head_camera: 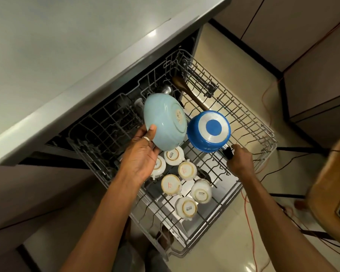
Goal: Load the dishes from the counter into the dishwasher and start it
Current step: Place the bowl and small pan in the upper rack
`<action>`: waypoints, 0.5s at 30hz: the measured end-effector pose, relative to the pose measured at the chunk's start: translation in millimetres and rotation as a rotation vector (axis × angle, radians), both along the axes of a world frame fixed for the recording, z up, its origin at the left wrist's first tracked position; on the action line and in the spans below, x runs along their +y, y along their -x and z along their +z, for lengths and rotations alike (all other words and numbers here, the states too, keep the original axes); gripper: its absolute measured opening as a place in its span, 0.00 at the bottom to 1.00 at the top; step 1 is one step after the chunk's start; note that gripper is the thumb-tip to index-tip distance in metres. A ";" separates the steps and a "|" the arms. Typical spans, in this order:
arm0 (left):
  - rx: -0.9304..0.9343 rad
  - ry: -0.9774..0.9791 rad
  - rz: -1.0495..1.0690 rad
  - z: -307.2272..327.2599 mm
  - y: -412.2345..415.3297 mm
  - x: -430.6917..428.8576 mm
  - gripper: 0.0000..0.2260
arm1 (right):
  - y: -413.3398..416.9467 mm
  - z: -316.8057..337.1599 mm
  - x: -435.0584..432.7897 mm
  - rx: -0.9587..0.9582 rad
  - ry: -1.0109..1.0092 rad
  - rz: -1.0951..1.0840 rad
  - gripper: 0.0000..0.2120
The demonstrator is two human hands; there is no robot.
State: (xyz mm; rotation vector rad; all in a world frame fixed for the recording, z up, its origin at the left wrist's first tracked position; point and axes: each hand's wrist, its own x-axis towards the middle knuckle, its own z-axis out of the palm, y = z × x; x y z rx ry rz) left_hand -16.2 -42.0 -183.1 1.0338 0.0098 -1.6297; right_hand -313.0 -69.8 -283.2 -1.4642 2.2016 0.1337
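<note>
The grey bench fills the top left. Under its edge the dishwasher is open, and the big wire rack is pulled out over the shiny floor. A brown wooden seat stands on the right side, and an orange cord lies on the floor near it.

A light blue bowl is held over the back of the rack, tipped so its bottom faces up. The left grip is clamped on it: the thumb lies on the outside and the other fingers go behind the bowl, where they are hidden. Just beside the bowl is a blue pot, also bottom up, and the two look like they touch. The right grip is clamped around the pot's black handle and holds the pot above the rack.

Six white cups sit upside down in the front half of the rack, close together. A wooden spoon lies at the back of the rack, behind the pot. A silver ring is on the left thumb.
</note>
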 end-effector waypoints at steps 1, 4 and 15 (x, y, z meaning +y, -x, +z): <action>0.006 -0.001 0.000 -0.1 -0.7 0.1 0.09 | -2.2 5.9 0.5 0.016 -0.006 -0.026 0.25; 0.033 0.012 0.004 -2.2 -3.1 1.2 0.10 | -19.6 34.9 3.0 0.051 0.203 -0.074 0.16; 0.121 0.042 0.023 1.2 -22.2 -25.8 0.08 | -131.8 119.4 -66.5 -1.367 -0.096 -0.293 0.26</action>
